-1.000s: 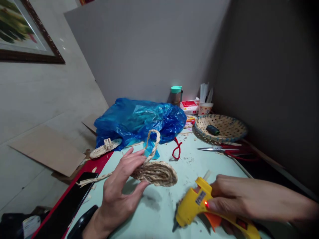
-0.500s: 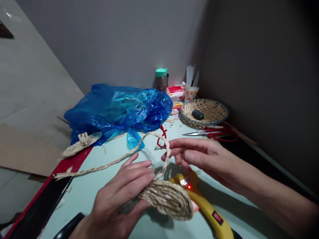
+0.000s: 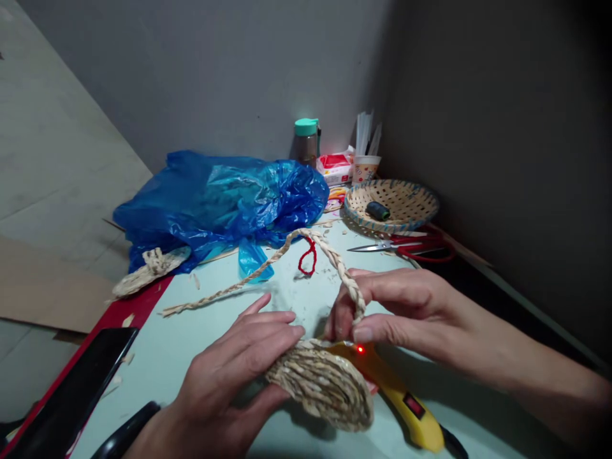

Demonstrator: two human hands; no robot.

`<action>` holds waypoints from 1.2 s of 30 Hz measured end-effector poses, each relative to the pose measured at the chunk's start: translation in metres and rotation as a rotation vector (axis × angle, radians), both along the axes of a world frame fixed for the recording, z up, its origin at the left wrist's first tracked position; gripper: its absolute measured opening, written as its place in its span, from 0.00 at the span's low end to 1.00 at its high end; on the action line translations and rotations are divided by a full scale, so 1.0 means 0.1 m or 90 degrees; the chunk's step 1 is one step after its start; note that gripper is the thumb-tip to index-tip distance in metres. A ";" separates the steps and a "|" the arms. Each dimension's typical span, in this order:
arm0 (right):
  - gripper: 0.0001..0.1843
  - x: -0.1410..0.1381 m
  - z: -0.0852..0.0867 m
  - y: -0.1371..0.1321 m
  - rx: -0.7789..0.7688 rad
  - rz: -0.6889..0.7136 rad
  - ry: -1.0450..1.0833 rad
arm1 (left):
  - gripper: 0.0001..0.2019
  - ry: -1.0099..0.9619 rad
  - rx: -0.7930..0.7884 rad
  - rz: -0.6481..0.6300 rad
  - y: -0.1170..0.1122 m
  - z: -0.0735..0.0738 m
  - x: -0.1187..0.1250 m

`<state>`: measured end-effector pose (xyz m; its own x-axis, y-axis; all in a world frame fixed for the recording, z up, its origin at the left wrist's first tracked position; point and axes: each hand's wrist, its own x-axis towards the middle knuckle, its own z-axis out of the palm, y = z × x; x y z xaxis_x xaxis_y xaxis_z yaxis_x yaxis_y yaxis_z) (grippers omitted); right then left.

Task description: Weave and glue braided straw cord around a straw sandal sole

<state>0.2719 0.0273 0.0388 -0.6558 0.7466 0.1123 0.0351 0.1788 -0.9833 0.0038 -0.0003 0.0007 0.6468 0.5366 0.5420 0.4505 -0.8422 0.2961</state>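
A coiled oval of braided straw (image 3: 322, 386) is tilted over the table, gripped at its left end by my left hand (image 3: 239, 370), thumb below and fingers on top. From its upper edge runs a loose straw braid (image 3: 329, 252), which arches up and trails down to the left. My right hand (image 3: 382, 306) pinches this braid between thumb and fingers just above the coil. Behind the coil lies a yellow glue gun (image 3: 401, 395) with a red light lit, its front part hidden by the coil and my right hand.
Scissors (image 3: 377, 247) with red handles lie beyond my right hand, before a woven basket (image 3: 411, 191) holding a dark spool (image 3: 377, 211). A blue plastic bag (image 3: 215, 197) fills the back left. A red loop of cord (image 3: 307, 258) and a straw piece (image 3: 150, 273) lie nearby.
My right hand has closed on the braid and drawn it right and down toward the coil. The braid's free end has slid rightward. My left hand keeps its hold.
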 end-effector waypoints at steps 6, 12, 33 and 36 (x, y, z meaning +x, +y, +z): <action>0.07 0.01 0.03 -0.04 0.080 -0.011 -0.051 | 0.17 0.012 -0.016 -0.011 0.01 -0.02 -0.02; 0.04 0.02 -0.01 -0.07 0.122 -0.052 -0.052 | 0.19 0.015 -0.015 0.001 0.02 -0.03 -0.05; 0.05 -0.02 0.01 -0.10 0.216 -0.118 -0.071 | 0.18 -0.011 -0.029 0.026 0.01 -0.04 -0.04; 0.04 -0.03 0.00 -0.11 0.232 -0.115 -0.069 | 0.18 -0.018 -0.024 0.029 0.01 -0.04 -0.05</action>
<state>0.2690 0.0165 0.0388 -0.5410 0.7744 0.3279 0.1980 0.4962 -0.8453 -0.0013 0.0009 -0.0037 0.6062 0.5849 0.5389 0.4788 -0.8094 0.3400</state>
